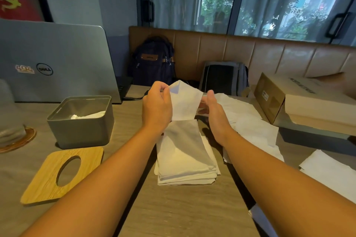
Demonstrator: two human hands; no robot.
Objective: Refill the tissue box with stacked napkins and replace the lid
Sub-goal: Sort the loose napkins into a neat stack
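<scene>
Hands were raised together over the middle of the bench (173,209), both gripping one white napkin (185,102) that hung upright between them. The left hand (157,105) pinched the napkin's upper left edge between thumb and curled fingers, its back turned to the camera. The right hand (212,109) held the right edge, thumb pointing up along the paper and fingers curled behind it, partly hidden. The napkin's top corner stood up in a point, and its lower edge came down to the stack of napkins (185,161) lying flat on the bench directly below; whether the held sheet touched that stack could not be told. The tissue box (81,131), grey with rounded corners, stood on the bench to the left of the stack, without its lid, and a little crumpled tissue (87,116) lay at its bottom. The lid (44,184), a wooden square with an oval hole, lay flat on the bench just in front of the box, apart from it. Loose napkins (254,127) were spread to the right of the stack, reaching toward a cardboard box (273,98). A grey laptop (57,59) stood behind the tissue box with its back to the camera, and two backpacks (152,63) stood beyond the bench's far edge.
</scene>
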